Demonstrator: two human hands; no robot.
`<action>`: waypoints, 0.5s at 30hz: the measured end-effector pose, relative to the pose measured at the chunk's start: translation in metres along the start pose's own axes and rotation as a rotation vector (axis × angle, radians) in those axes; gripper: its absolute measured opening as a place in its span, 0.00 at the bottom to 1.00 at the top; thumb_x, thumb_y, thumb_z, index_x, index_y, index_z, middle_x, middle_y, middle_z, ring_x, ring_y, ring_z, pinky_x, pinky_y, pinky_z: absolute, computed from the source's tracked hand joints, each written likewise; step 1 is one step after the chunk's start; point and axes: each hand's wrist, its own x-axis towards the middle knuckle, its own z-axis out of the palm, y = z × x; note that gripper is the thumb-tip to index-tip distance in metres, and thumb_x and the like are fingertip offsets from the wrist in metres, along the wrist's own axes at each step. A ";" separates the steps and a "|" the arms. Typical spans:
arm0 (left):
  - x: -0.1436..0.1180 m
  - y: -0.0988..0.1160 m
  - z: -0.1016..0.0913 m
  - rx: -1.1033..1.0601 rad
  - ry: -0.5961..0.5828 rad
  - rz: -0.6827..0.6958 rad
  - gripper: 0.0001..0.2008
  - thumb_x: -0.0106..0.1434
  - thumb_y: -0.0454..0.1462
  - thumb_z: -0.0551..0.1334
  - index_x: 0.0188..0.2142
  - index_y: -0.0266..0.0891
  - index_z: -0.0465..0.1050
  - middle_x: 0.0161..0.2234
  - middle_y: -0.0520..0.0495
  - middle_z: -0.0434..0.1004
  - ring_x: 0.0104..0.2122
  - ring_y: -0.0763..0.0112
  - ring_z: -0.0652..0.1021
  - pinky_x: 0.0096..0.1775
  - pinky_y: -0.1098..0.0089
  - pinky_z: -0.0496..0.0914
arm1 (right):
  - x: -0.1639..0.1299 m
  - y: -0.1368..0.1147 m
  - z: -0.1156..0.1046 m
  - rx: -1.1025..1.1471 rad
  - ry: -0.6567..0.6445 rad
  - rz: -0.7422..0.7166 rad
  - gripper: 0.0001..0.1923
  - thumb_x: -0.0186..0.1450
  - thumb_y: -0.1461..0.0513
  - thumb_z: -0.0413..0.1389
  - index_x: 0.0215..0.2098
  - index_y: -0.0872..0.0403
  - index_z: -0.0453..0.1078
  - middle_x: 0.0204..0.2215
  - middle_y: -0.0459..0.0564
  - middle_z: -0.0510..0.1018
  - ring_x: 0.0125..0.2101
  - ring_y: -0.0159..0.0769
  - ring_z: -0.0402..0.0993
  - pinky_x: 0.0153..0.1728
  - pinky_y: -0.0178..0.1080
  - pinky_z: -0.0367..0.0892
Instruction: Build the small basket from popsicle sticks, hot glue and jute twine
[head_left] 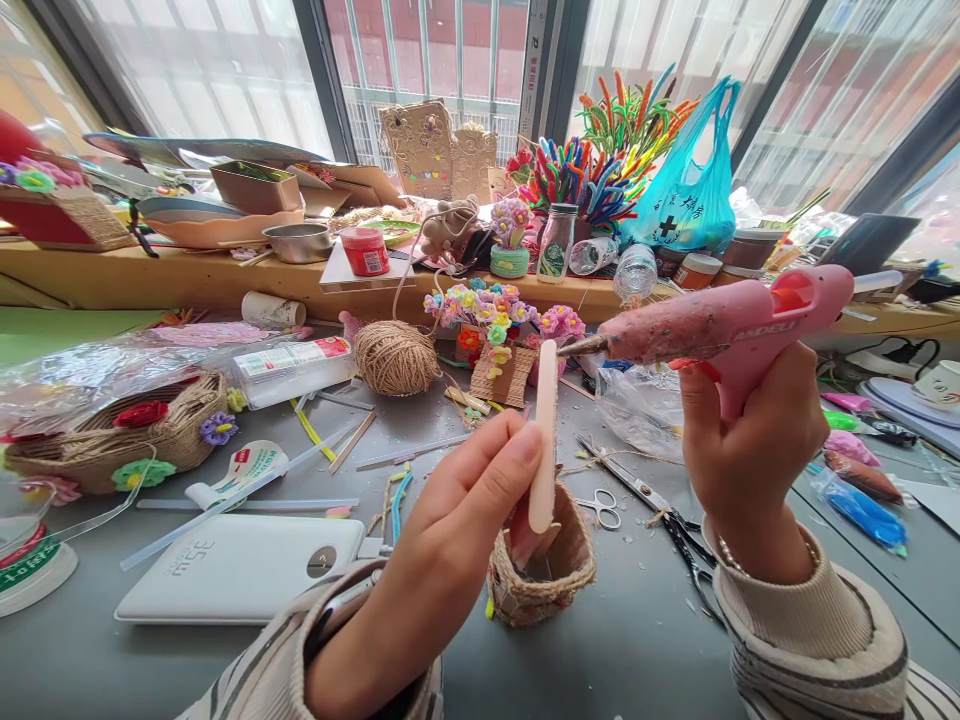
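Your left hand [457,530] pinches the pale flat wooden craft stick [544,435] upright, long axis vertical, rounded tip up, above the small twine-wrapped basket [541,570] on the grey desk [637,640]. Your right hand [750,450] grips the pink glue gun [735,320], nozzle pointing left at the stick's top. Hot glue could drip onto your left fingers [487,470], just below that nozzle.
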 end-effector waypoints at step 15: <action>0.000 0.001 0.001 0.005 0.003 -0.013 0.16 0.64 0.43 0.49 0.22 0.39 0.57 0.18 0.57 0.57 0.18 0.79 0.58 0.23 0.74 0.56 | 0.000 0.000 -0.001 -0.012 -0.045 0.017 0.13 0.58 0.53 0.52 0.34 0.54 0.59 0.21 0.44 0.60 0.21 0.32 0.59 0.20 0.34 0.53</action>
